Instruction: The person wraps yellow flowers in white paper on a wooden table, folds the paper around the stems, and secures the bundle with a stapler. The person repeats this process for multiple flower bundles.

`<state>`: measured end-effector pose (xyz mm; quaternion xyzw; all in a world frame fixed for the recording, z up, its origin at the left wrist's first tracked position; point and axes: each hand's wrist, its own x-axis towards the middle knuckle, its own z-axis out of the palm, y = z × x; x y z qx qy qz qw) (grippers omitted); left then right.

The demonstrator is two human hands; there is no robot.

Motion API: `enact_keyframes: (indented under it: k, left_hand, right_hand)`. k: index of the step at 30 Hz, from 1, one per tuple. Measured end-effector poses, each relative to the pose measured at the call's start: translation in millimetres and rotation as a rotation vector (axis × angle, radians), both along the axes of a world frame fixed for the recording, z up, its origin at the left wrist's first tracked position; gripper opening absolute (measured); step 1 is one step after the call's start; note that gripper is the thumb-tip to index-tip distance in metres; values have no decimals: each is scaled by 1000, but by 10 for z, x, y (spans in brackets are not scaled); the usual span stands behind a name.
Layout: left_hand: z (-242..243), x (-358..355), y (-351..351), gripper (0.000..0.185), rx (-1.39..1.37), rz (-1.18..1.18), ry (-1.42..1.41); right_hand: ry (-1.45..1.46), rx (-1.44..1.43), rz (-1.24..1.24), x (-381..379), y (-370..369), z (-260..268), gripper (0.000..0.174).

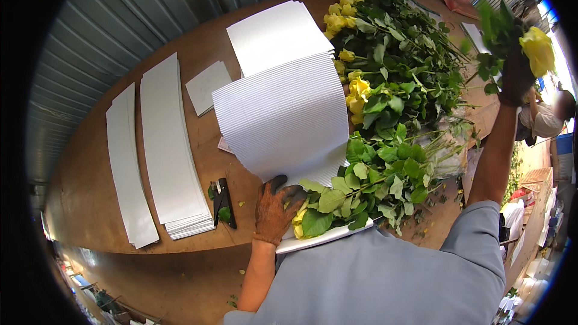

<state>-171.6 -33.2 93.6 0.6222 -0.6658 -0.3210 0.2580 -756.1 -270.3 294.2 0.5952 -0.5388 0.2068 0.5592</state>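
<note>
My right hand (516,76), in a dark glove, is raised at the far right. It grips a yellow rose (537,50) with green leaves, slightly blurred. My left hand (277,210) wears a brown glove with black fingertips. It rests at the near edge of a white corrugated cardboard sheet (280,113), beside a yellow rose head (299,223); whether its fingers grip anything is hard to make out. Leafy rose stems (361,189) lie across the sheet, pointing right. The sheet's near edge (325,237) curls up against my body.
Beyond the sheet is a large pile of yellow roses (397,54). White sheets (275,36) are stacked behind, with long white strips (169,144) at left. A black stapler (224,203) lies near my left hand. Another person (544,117) is at far right.
</note>
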Motion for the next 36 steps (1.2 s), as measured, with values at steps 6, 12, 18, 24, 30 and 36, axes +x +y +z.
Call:
enact_keyframes:
  k: [6, 12, 18, 24, 30, 36]
  left_hand:
    - [-26, 11, 18, 28, -35, -15, -85]
    - [-22, 24, -67, 69, 23, 67, -3]
    - [-95, -13, -30, 85, 0, 154, -19]
    - [46, -2, -14, 59, -87, 28, -101]
    - [38, 5, 28, 55, -18, 78, -1]
    - [63, -71, -50, 53, -13, 46, 74]
  right_hand:
    - [-322, 728, 572, 2376, 992, 72, 53]
    - [-672, 1698, 948, 3571, 1398, -1294, 33]
    - [-204, 1363, 845, 3758, 1528, -2129, 24]
    - [-128, 1367, 778, 3872, 1574, -2077, 24]
    - [-358, 1983, 829, 3391, 1002, -1018, 27]
    - [-374, 1326, -34, 2283, -149, -1699, 41]
